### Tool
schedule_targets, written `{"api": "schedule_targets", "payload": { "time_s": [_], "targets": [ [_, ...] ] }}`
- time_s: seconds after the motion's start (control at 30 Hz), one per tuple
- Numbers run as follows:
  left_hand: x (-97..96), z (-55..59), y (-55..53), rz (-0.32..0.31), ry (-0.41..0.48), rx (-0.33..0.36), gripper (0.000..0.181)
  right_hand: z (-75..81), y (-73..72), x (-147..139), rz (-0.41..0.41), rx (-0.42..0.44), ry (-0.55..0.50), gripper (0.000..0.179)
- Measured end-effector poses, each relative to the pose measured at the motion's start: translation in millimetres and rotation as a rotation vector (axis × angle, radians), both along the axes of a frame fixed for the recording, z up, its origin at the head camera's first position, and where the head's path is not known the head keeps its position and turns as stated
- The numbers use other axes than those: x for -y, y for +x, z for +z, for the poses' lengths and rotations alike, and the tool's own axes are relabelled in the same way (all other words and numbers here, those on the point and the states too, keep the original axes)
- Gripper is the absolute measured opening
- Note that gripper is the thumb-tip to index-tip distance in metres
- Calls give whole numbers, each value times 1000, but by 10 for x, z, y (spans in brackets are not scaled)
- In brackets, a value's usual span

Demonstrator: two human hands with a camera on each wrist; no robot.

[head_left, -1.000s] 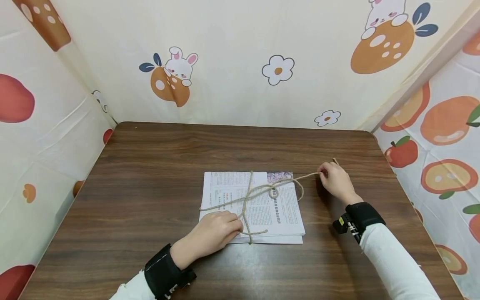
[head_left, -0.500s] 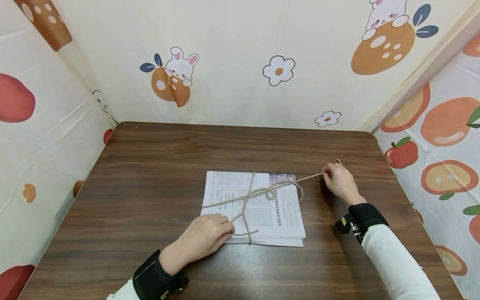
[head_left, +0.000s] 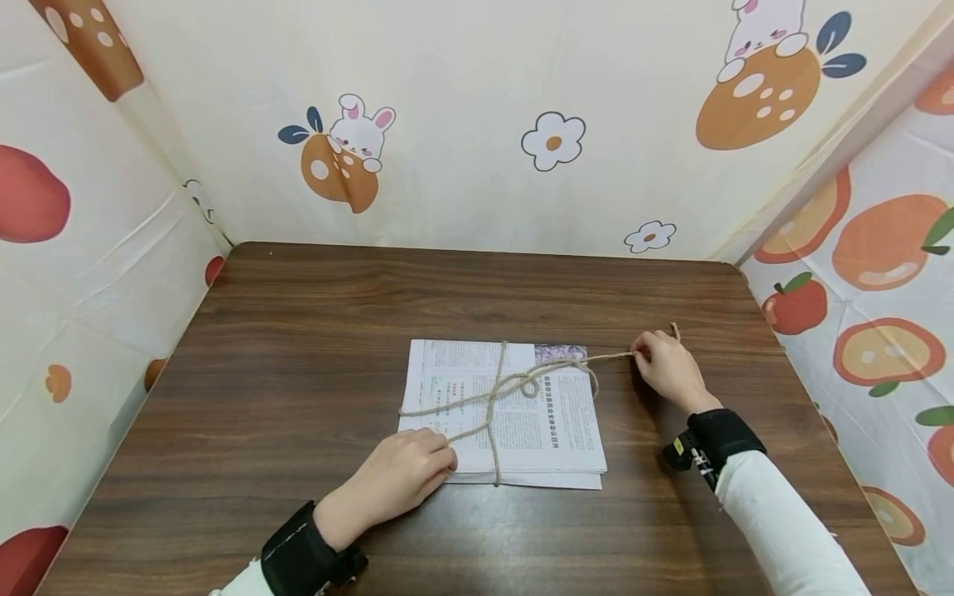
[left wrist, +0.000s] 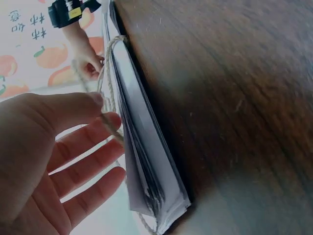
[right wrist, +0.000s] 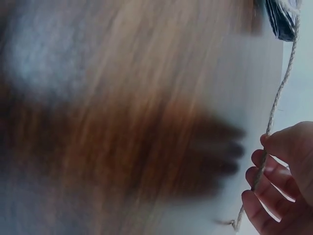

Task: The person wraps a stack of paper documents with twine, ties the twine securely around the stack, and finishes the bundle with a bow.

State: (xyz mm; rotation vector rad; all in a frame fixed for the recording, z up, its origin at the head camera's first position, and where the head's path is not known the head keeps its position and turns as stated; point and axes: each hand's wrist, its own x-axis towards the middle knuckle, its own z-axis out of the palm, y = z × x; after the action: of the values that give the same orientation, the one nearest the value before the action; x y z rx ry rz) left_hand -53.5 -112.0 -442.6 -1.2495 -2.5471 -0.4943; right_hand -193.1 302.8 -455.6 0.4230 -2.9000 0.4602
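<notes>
A stack of folded newspapers (head_left: 566,439) lies on the table, with twine (head_left: 489,414) crossing it both ways and a small loop near the crossing. My left hand (head_left: 402,472) is at the stack's front left corner and pinches one end of the twine between thumb and index finger, as the left wrist view shows. Off the stack's right side, my right hand (head_left: 668,368) pinches the other end, drawn out above the table. A short tail of that end sticks up behind the fingers. In the right wrist view the twine (right wrist: 281,88) runs down past the fingertips.
The brown wooden table (head_left: 298,331) extends around the stack. A cream printed curtain (head_left: 462,165) stands behind it, with fruit-patterned sheets (head_left: 887,364) on both sides. Black straps with small cameras (head_left: 719,443) sit on both wrists.
My left hand has moved left and slightly down, drawing its twine end out from the crossing. The loop has become smaller. My right hand went slightly right, then back left.
</notes>
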Motion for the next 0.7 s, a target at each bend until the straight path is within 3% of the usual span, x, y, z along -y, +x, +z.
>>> {"api": "schedule_targets", "payload": {
  "time_s": [0.27, 0.47, 0.6, 0.7],
  "targets": [
    [-46, 50, -14, 3, -53, 60, 9, 64, 44, 143, 54, -20, 18, 6],
    [-216, 191, -152, 33, -120, 50, 4, 142, 100, 395, 166, -88, -4, 8],
    [-371, 281, -245, 70, -163, 35, 7, 174, 138, 538, 233, -81, 4, 9],
    [-511, 288, -291, 93, -192, 22, 12, 171, 161, 593, 256, -62, 13, 10]
  ]
}}
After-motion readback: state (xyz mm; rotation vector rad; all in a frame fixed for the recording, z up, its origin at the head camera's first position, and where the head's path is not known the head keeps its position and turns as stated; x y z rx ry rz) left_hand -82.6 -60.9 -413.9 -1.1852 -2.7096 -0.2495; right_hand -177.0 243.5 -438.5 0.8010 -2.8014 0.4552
